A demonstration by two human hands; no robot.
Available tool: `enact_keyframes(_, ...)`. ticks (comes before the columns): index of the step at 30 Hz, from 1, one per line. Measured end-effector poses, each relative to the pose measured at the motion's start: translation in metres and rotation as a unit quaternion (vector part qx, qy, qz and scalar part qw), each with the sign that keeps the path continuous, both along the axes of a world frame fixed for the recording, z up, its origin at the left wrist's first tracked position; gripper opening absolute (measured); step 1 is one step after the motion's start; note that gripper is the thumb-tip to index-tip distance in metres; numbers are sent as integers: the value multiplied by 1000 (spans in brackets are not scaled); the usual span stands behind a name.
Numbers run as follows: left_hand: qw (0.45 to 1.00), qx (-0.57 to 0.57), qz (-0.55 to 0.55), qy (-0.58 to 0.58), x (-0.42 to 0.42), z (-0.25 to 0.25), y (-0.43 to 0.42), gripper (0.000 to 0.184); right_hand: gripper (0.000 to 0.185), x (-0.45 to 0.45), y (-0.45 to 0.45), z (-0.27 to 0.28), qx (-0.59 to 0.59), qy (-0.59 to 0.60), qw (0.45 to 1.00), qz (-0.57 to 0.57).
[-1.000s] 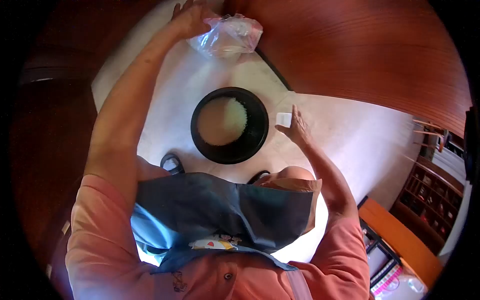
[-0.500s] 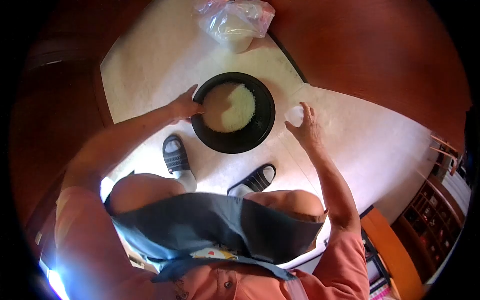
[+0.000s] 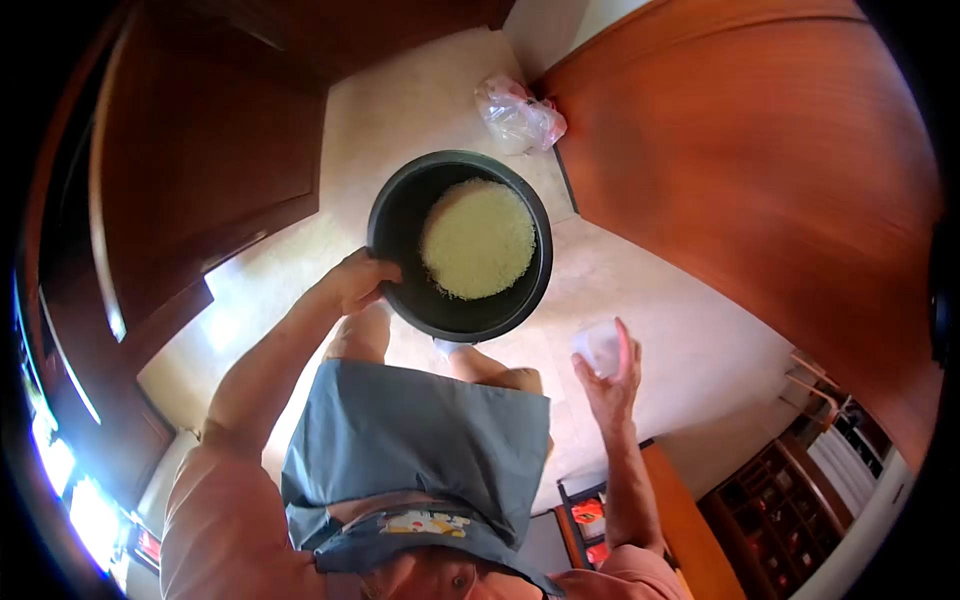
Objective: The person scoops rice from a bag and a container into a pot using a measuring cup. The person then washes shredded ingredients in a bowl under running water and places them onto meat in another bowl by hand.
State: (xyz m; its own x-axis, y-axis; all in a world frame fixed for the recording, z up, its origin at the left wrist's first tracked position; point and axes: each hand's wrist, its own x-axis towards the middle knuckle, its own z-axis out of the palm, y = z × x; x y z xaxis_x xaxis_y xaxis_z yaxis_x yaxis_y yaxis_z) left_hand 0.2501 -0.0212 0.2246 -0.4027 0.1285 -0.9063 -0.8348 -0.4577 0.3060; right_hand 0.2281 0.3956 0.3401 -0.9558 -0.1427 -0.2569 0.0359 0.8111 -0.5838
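Note:
A round dark pot (image 3: 400, 215) is held up in front of my body. White rice (image 3: 480, 240) lies inside it. My left hand (image 3: 365, 281) grips the pot's left rim, with the thumb over the inner edge. To the right of the pot, apart from it, my right hand (image 3: 610, 375) is closed around a small whitish translucent cup (image 3: 599, 348).
A clear plastic bag (image 3: 520, 115) sits on the pale floor (image 3: 400, 110) beyond the pot. Reddish-brown wooden panels (image 3: 720, 150) rise on the right, and dark wooden cabinets (image 3: 220, 130) on the left. A compartmented shelf (image 3: 775, 510) stands at lower right.
My left hand left the bag, took hold of the pot's rim and lifted the pot off the floor. My body has risen. My right hand has moved with the cup, now lower in view.

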Motion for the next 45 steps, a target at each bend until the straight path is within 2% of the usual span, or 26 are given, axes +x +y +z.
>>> enact_keyframes(1,1000,-9,11,-7,6,36,4,29,84,6,4,22,-2,-42,999,-4)
enact_keyframes(2,997,9,73,16,17,75,9,26,83,19,-2,49,-54,-65,994,-70)
enact_keyframes(3,998,-14,39,42,31,93,14,27,82,30,-12,72,-106,-88,981,-135)
enact_keyframes(4,997,-38,6,67,46,111,19,28,81,38,-9,83,-108,-89,981,-132)
enact_keyframes(5,980,39,190,36,61,126,45,27,79,49,0,88,-109,-90,981,-132)
enact_keyframes(6,979,8,205,-16,67,157,59,24,78,58,5,102,-110,-91,981,-129)
enact_keyframes(9,972,-58,213,-76,114,235,73,20,74,42,-29,182,-130,-94,978,-130)
enact_keyframes(10,964,-48,248,-87,130,255,74,20,74,39,-42,204,-194,-72,971,-116)
enact_keyframes(14,917,-16,385,-103,234,304,71,23,75,25,-91,259,-306,-79,949,4)
enact_keyframes(17,887,-28,446,-119,302,320,61,25,79,28,-149,283,-280,-49,944,167)
enact_keyframes(21,844,-16,525,-110,352,329,31,28,76,52,-292,308,-251,16,879,405)
enact_keyframes(24,838,-46,535,-97,396,304,1,27,75,73,-421,282,-212,169,809,522)
enact_keyframes(26,833,-59,538,-113,418,303,-24,28,73,84,-500,243,-188,198,782,561)
enact_keyframes(28,814,-35,565,-130,444,302,-47,25,72,79,-556,196,-95,164,769,611)
enact_keyframes(30,797,-14,588,-135,470,297,-71,24,71,82,-584,172,10,151,766,624)
enact_keyframes(32,815,-23,569,-110,501,283,-90,24,70,75,-589,166,125,146,772,606)
enact_keyframes(34,881,-95,462,-26,534,260,-104,23,71,78,-589,168,131,146,788,584)
enact_keyframes(35,913,-176,365,36,551,245,-111,23,71,81,-586,171,133,145,795,574)
enact_keyframes(37,909,-346,199,118,563,224,-129,23,74,83,-581,179,125,122,823,540)
enact_keyframes(38,910,-275,300,81,560,222,-139,24,75,85,-576,181,121,110,838,521)
enact_keyframes(39,888,-209,406,42,556,222,-148,24,76,85,-571,177,88,122,856,495)
enact_keyframes(40,867,-144,477,-30,517,275,-183,25,77,82,-564,167,53,133,873,466)
enact_keyframes(41,833,-76,540,-99,493,305,-207,25,78,78,-561,164,46,108,890,440)
enact_keyframes(45,839,-118,522,-97,465,311,-248,28,80,66,-561,167,14,-30,953,300)
